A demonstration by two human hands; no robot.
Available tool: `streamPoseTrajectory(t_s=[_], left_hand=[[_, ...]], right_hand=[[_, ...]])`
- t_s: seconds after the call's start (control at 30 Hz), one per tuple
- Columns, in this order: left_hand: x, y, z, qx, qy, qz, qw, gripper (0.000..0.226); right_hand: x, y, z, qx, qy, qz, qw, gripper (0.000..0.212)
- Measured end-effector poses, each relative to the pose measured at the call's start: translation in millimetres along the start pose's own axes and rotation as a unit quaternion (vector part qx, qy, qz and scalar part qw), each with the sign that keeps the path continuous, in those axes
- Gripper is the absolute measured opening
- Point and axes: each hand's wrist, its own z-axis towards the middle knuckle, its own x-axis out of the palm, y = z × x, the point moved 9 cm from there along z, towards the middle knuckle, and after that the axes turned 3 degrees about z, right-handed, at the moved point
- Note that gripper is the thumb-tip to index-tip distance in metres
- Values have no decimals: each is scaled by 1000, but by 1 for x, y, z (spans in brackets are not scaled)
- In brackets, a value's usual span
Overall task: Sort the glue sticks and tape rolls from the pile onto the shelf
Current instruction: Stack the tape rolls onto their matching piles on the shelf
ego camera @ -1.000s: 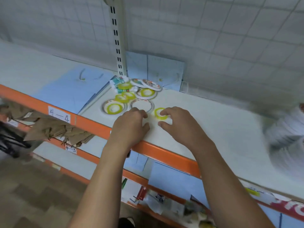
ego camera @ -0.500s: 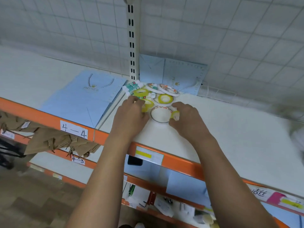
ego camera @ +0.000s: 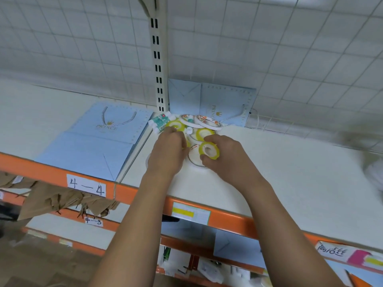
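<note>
At the far left edge of the pile (ego camera: 193, 127), just right of the flat blue paper bag (ego camera: 97, 139), the glue sticks (ego camera: 160, 121) lie on their sides. Their long axis runs left to right, slanting slightly toward the far wall. They sit just beyond the left hand (ego camera: 168, 151), which is plainly the nearer hand to them. That hand reaches palm-down into the pile's near-left side. Its fingertips are at the rim of a yellow roll (ego camera: 175, 124), but the fingers are hidden under its own back, so I cannot tell whether it grips anything.

The remaining rolls lie flat and overlapping, far of and between both hands.

To the right, the right hand (ego camera: 227, 159) pinches a yellow tape roll (ego camera: 209, 150) between thumb and forefinger. The roll is lifted and tilted, its hole facing up, directly above a clear tape roll (ego camera: 194, 158) lying flat on the shelf (ego camera: 290, 175). The two hands are close together but not touching.

Bare shelf stretches to the right of the held roll, so its placement probably calls for a rightward carry away from the pile.
</note>
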Motion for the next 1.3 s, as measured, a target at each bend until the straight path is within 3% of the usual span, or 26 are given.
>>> streamPoseTrajectory(t_s=[0.2, 0.37, 0.5, 0.73, 0.83, 0.97, 1.1, 1.3], left_hand=[[-14, -31, -10, 41, -19, -28, 999, 18], [11, -70, -22, 73, 37, -45, 996, 9], [25, -87, -32, 97, 49, -16, 994, 21], [20, -57, -43, 79, 58, 56, 994, 49], [25, -46, -49, 74, 99, 54, 991, 50], [21, -54, -50, 84, 85, 58, 991, 52], [20, -87, -46, 94, 91, -8, 991, 52], [42, -178, -63, 197, 140, -28, 970, 50]], right_hand=[[-19, -16, -18, 11, -2, 8, 1000, 49], [-49, -45, -45, 44, -24, -6, 999, 51], [-53, -59, -61, 55, -28, -4, 998, 50], [-25, -39, -54, 31, -9, 3, 999, 51], [-19, -34, -52, 23, -6, 9, 1000, 51], [-23, -35, -55, 27, -5, 0, 1000, 51], [-50, -47, -66, 40, -32, 0, 999, 51], [-109, -90, -110, 104, -74, -14, 992, 49]])
